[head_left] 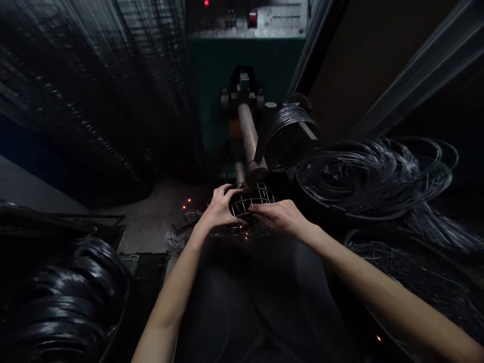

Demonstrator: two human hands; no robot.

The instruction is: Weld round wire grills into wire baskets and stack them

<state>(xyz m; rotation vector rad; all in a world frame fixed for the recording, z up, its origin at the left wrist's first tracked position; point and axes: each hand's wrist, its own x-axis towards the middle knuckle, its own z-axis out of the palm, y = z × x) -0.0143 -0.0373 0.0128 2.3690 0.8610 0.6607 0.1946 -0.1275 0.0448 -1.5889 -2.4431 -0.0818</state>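
A round wire basket frame [260, 192], made of thin crossing metal wires, sits at the tip of a welding machine's arms. My left hand [220, 206] grips its left side, thumb and fingers curved around the wires. On the right, my right hand [282, 214] has its fingers pressed together at the wires of the near side. Just above the frame is the machine's thick upper arm [251, 138], and a thinner lower arm [240, 174] reaches into it. Small orange sparks glow below the frame. What lies between the right fingertips is hard to make out.
Wire rings hang on a holder [293, 121] right of the arms. Loose wire hoops [363, 171] and a bin of short wires [427, 282] lie at right. Coiled rings [71, 302] fill a crate at lower left. Sparks [187, 202] fly near the floor. A control panel [280, 20] stands behind.
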